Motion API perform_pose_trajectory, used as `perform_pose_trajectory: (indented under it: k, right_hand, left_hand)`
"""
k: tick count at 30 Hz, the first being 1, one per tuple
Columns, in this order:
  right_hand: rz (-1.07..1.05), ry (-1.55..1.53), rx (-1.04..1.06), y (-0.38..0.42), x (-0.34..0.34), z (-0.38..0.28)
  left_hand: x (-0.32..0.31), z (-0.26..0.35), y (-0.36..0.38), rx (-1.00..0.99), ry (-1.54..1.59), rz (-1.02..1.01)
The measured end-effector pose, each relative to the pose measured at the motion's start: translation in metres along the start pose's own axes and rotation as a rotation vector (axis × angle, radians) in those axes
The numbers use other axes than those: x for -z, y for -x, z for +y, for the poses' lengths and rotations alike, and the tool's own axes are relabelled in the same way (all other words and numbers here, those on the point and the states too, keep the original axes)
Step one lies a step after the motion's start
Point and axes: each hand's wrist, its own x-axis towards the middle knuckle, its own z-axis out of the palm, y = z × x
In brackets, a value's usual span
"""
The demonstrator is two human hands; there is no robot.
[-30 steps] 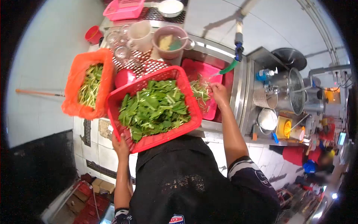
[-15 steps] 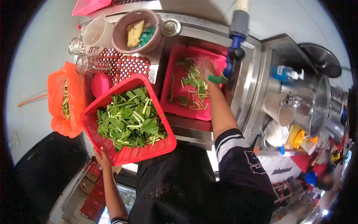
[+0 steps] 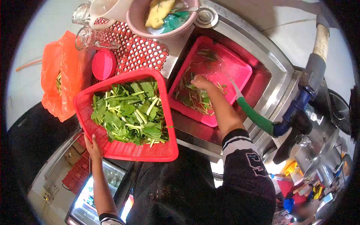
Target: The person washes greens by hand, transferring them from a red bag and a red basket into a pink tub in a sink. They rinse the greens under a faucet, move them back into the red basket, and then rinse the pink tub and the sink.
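Note:
My left hand [image 3: 93, 147] grips the lower left side of a red plastic basket [image 3: 171, 148], holding it tilted. Chopped leafy greens [image 3: 131, 112] with pale stems fill much of the basket. In the sink, my right hand [image 3: 202, 82] is inside a pink plastic tub [image 3: 240, 69], fingers curled down on chopped greens; blur hides part of the grip. More cut stems and leaves [image 3: 205, 103] float in the tub's water beside that hand. From a green hose [image 3: 258, 118] on the tap, a stream of water runs into the tub.
The metal sink [image 3: 258, 45] surrounds the tub. Behind the basket lie a red perforated mat [image 3: 140, 52], glass mugs [image 3: 88, 37], a pink bowl [image 3: 165, 34] with a sponge, and a red round lid [image 3: 104, 64]. An orange bag [image 3: 62, 78] stands left; pots [image 3: 318, 150] stand right.
My right hand has moved toward the near left part of the tub. The hose has swung toward me and to the right, its stream still in the tub. My left hand still holds the basket.

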Motion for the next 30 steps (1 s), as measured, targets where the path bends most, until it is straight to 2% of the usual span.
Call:
perform_pose_trajectory:
  k: [2,5,8,10,12,13,15,16,18,21,22,23,24,25,27,30]
  right_hand:
    - [-0.018,-0.225,-0.017,-0.008,-0.049,0.019]
    - [-0.027,-1.019,-0.175,-0.04,-0.141,0.055]
    - [0.155,-0.593,0.005,0.012,-0.132,0.001]
    - [0.22,-0.45,0.063,0.004,-0.141,-0.009]
    - [-0.183,-1.248,0.025,-0.033,-0.173,0.008]
    - [-0.176,-1.252,0.029,-0.027,-0.165,0.001]
    - [-0.368,-1.359,0.132,-0.001,-0.135,-0.02]
    - [-0.359,-1.361,0.136,0.008,-0.126,-0.026]
    - [-0.372,-1.564,0.077,0.023,-0.114,-0.04]
    - [-0.432,-1.617,0.0,0.052,-0.078,-0.042]
    - [-0.417,-1.607,0.01,0.074,-0.059,-0.052]
    - [-0.239,-1.702,-0.087,0.109,-0.033,-0.073]
    - [-0.057,-1.785,-0.186,0.14,-0.011,-0.09]
    - [-0.048,-1.768,-0.179,0.163,0.004,-0.097]
    - [-0.106,-1.733,0.247,0.205,0.033,-0.11]
    - [0.167,-1.575,0.406,0.289,0.065,-0.176]
  left_hand:
    - [-0.001,-0.002,0.0,0.022,0.051,-0.004]
    - [-0.002,0.009,0.002,0.008,-0.006,-0.019]
    - [-0.004,-0.004,-0.001,0.005,0.023,-0.004]
    - [-0.005,0.005,0.001,0.008,0.052,-0.01]
    - [-0.006,0.007,0.001,0.005,0.082,-0.018]
    - [-0.006,0.001,0.0,0.011,0.071,0.004]
    - [-0.005,0.0,-0.003,0.008,0.063,0.02]
    - [-0.004,0.005,-0.003,-0.028,0.039,-0.01]
    - [-0.002,0.009,-0.002,-0.067,0.018,-0.033]
    - [-0.003,0.009,-0.002,-0.04,0.01,-0.048]
    - [-0.004,0.004,-0.003,-0.026,0.059,-0.043]
    - [-0.006,-0.002,-0.004,-0.012,0.11,-0.037]
    - [-0.011,-0.004,-0.006,-0.081,0.134,-0.001]
    - [-0.011,-0.001,-0.005,-0.079,0.153,0.005]
    - [-0.009,0.011,-0.006,-0.083,0.214,-0.085]
    - [-0.008,0.023,0.0,-0.067,0.374,-0.118]
